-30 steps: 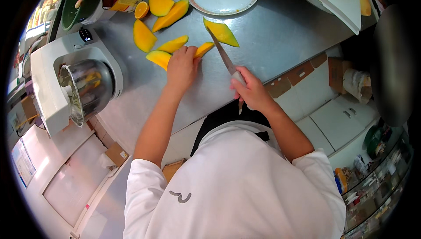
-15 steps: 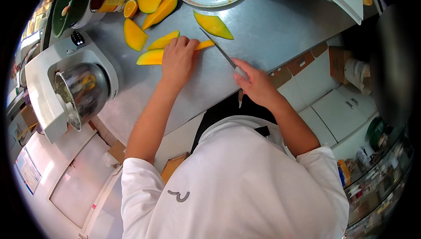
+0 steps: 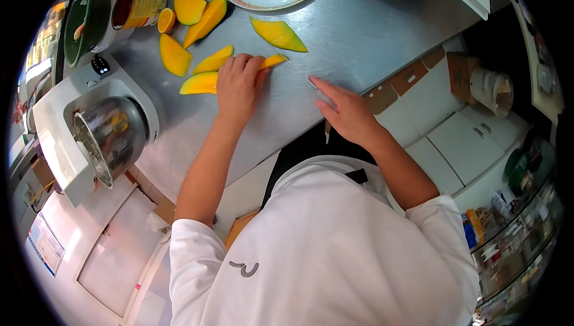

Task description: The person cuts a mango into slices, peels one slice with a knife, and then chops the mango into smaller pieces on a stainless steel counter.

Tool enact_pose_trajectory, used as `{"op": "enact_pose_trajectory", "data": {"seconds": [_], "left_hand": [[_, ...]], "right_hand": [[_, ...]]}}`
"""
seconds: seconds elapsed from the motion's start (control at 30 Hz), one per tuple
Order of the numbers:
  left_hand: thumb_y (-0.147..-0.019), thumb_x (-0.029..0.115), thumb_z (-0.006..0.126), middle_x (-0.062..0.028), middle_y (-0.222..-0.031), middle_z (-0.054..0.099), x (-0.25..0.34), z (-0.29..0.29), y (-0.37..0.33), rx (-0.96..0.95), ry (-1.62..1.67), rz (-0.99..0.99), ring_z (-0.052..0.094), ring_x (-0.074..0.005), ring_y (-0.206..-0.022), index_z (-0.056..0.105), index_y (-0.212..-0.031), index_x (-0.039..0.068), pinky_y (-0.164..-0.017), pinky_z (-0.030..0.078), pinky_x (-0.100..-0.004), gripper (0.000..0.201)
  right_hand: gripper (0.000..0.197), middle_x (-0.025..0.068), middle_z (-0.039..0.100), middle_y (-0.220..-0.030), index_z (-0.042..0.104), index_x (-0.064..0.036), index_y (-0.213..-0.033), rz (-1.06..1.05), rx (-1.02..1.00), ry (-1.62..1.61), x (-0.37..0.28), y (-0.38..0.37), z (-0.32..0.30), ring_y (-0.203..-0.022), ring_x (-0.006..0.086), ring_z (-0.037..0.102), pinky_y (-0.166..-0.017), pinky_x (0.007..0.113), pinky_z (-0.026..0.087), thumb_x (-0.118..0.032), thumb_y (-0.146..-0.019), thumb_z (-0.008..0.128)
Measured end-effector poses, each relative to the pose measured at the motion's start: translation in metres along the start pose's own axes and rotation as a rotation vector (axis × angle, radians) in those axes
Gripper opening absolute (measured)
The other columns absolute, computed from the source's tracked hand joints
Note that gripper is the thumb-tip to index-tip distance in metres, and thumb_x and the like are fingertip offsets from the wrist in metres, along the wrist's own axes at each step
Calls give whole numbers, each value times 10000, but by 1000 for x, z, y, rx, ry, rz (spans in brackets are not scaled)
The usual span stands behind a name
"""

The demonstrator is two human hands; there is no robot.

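Note:
My left hand is closed, fingers bent down over a yellow-orange fruit wedge with a thin green rind. A narrow strip of the same fruit sticks out past its fingertips; whether strip and wedge are one piece is hidden under the hand. To the right, my right hand grips a knife. Only a short grey bit of the knife shows at the fingers, apart from the fruit. Close beyond my left hand lies another wedge, and a bigger one rests farther right.
A plate sits at the far side of the steel table. More wedges, an orange half and a tin lie left. A white stand mixer and a green bowl stand at the left edge.
The knife's long blade, earlier reaching the fruit strip's end, has drawn away and now barely shows. My left hand stays on the fruit. The table scene has shifted slightly left in view.

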State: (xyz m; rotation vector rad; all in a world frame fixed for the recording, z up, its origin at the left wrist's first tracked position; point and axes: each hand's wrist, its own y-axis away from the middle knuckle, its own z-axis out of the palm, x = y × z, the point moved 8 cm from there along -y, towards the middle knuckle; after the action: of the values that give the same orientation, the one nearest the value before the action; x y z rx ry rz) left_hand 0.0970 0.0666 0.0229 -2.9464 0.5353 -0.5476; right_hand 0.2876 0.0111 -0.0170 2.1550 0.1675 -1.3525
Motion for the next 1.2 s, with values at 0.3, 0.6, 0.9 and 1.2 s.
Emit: {"op": "enact_pose_trajectory", "data": {"seconds": [0.3,0.6,0.9,1.2], "left_hand": [[-791,114,732,-50,-962,626,2,1,0,2,-23,24,574,-257,-898,667,-1017,88,-775,444,-370,237],[-822,104,719,-84,-970,642,3,5,-1,17,-12,33,588,-286,-896,669,-1015,59,-775,456,-368,204],[-833,82,703,-91,-980,645,4,8,1,40,-16,14,591,-290,-908,667,-1025,47,-787,461,-370,198],[-800,78,714,-76,-985,634,4,9,2,66,-9,8,586,-281,-920,659,-1030,68,-791,454,-379,237]], "right_hand": [[491,183,646,-1126,480,-163,-1433,-34,-21,79,1,-1,-3,-996,355,622,-867,393,496,-167,-953,582],[492,194,600,-1298,466,-140,-1443,-65,-46,45,4,-10,-5,-1145,367,598,-965,373,470,-168,-963,571],[496,201,589,-1320,451,-131,-1454,-10,-88,-12,6,-8,-7,-1176,374,585,-995,373,452,-166,-971,562],[583,71,633,-869,323,-208,-1538,186,-211,-214,17,-13,3,-614,153,557,-656,292,523,-196,-995,536]]}}
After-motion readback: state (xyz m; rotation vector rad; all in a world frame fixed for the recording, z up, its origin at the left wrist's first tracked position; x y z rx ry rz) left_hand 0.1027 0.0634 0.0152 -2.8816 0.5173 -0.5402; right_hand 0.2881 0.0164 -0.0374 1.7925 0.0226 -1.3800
